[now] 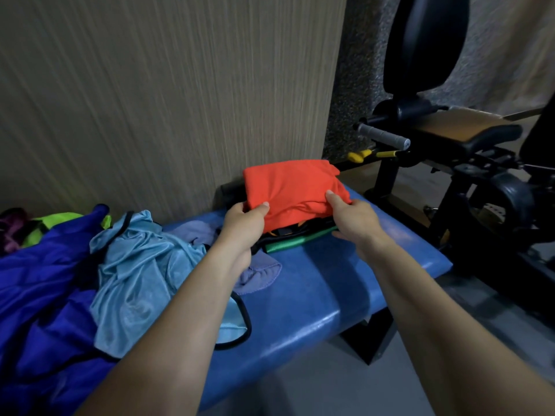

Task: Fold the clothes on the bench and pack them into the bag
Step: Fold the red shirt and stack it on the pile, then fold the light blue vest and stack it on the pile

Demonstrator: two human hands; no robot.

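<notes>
Both hands on folded orange shirt [292, 187] atop stack at counter [315, 283] far end: left grip [244, 225] pinching near-left corner, right grip [354, 219] pinching near-right corner. Long axis left-right. Bag not visible, unfolded clothes pile [135, 265] lies left.

Both hands, left [244, 224] and right [354, 217], gripped a folded orange shirt [292, 187] atop a stack on the blue bench [324, 283]; unfolded clothes [90, 265] lay left.
</notes>
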